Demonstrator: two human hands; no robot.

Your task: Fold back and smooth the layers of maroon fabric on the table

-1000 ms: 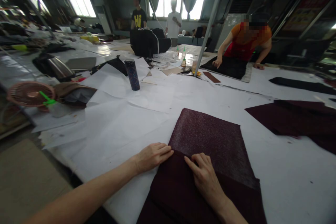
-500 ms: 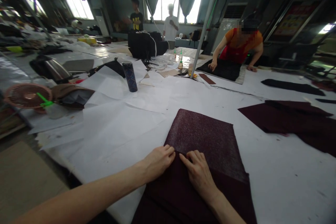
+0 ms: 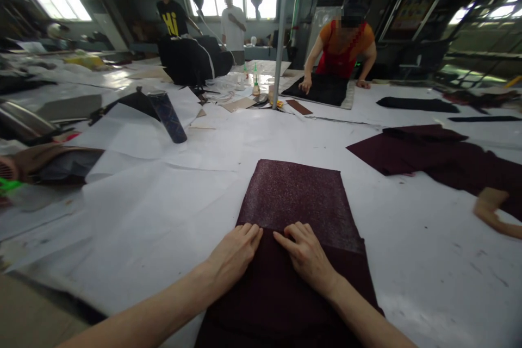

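A dark maroon fabric piece (image 3: 302,283) lies on the white-covered table in front of me. Its far part is a speckled, slightly shiny panel (image 3: 293,201), and a fold line crosses where this meets the plain cloth. My left hand (image 3: 238,244) is closed at the left end of that line, fingertips pinching the cloth. Close beside it, my right hand (image 3: 305,253) has its fingers curled and pressed together on the same line, thumb side toward the left hand. The fingertips partly hide the cloth edge.
White paper sheets (image 3: 163,196) and a dark patterned cylinder (image 3: 168,117) are at left. More maroon fabric (image 3: 432,155) lies right, with another person's hand (image 3: 493,209) near it. A co-worker (image 3: 342,49) handles black cloth (image 3: 318,89) beyond a metal pole (image 3: 281,32).
The view has turned right, shifting the scene left. My hands remain on the fold line, with the right hand's fingers drawn in slightly. Another person's hand has appeared at the right.
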